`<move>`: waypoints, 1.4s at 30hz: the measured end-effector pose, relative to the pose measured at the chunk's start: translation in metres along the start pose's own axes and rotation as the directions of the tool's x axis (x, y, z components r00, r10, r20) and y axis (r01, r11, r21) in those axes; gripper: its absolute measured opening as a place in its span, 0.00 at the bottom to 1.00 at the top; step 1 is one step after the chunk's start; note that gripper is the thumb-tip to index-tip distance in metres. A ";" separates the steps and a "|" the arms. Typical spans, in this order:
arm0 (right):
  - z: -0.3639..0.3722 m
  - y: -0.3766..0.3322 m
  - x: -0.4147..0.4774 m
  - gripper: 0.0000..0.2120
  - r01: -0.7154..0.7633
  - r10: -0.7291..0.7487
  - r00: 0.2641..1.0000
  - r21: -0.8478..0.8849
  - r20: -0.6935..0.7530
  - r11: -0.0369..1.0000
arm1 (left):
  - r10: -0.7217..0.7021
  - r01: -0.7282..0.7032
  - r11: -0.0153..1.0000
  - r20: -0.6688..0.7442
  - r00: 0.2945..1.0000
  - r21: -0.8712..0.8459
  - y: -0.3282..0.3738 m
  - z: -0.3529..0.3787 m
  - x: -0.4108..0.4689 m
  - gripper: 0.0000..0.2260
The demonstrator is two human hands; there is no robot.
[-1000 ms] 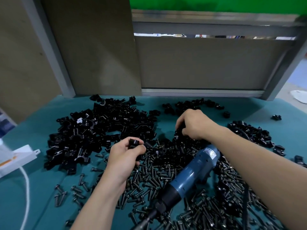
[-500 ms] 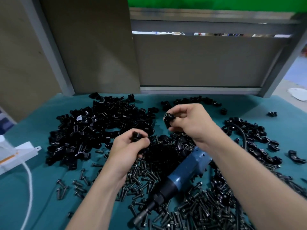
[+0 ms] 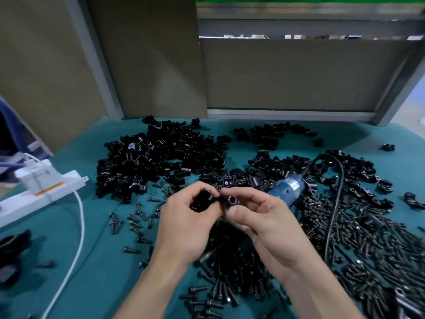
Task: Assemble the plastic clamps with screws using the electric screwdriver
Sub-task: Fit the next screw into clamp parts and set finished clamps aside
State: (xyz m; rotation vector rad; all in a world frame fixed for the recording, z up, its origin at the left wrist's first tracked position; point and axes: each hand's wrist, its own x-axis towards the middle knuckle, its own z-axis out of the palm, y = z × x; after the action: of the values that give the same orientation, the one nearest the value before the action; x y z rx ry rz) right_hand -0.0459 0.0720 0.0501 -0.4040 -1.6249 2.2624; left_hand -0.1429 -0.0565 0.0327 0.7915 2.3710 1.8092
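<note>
**Surface** [image 3: 101, 261]: teal mat, strewn with loose parts across its middle and right.

**Screws** [image 3: 230, 279]: black, heaped nearest the person, directly under the hands and spreading right. They are judged to be kept there so that one can be taken without a reach.

**Left grip** [image 3: 184, 224]: raised above the screws, fingers curled round a black clamp piece [image 3: 203, 201].

**Right grip** [image 3: 264, 219]: just beside the left, thumb and fingers pinched on a second piece [image 3: 231, 201], whose round socket is turned up toward the camera. Whether the two pieces touch cannot be told. They are judged to be lined up for mating before a screw is set.

**Screwdriver** [image 3: 287, 188]: blue, laid on the parts just beyond the right grip, untouched. Its black cable [image 3: 334, 212] is looped off to the right. It is judged to be parked for a quick pick-up on that side.

**Clamps** [image 3: 161, 162]: large black heap beyond the hands to the left, with smaller scatters farther back and right.

**Power strip** [image 3: 41, 194]: white, at the left edge, with a white cord [image 3: 79, 226] run toward the near edge.

**Panels** [image 3: 287, 72]: beige, grey-framed, closing the far side.
</note>
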 end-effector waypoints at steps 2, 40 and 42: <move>0.000 0.002 -0.003 0.15 0.006 -0.010 0.999 -0.122 -0.034 0.993 | 0.043 -0.034 0.994 -0.090 0.995 0.099 -0.002 -0.002 -0.009 0.10; 0.003 0.009 -0.008 0.14 0.197 -0.258 0.965 -0.530 -0.041 0.825 | 0.066 -0.074 0.994 0.094 0.993 0.084 -0.007 0.009 -0.019 0.02; 0.001 0.008 -0.007 0.13 0.210 -0.258 0.966 -0.507 -0.025 0.836 | 0.078 -0.085 0.994 0.083 0.993 0.074 -0.007 0.009 -0.018 0.07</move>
State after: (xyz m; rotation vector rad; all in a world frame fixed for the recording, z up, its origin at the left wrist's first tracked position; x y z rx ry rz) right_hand -0.0406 0.0655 0.0430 -0.3956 -2.0781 1.5998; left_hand -0.1271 -0.0572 0.0191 0.9642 2.4040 1.6885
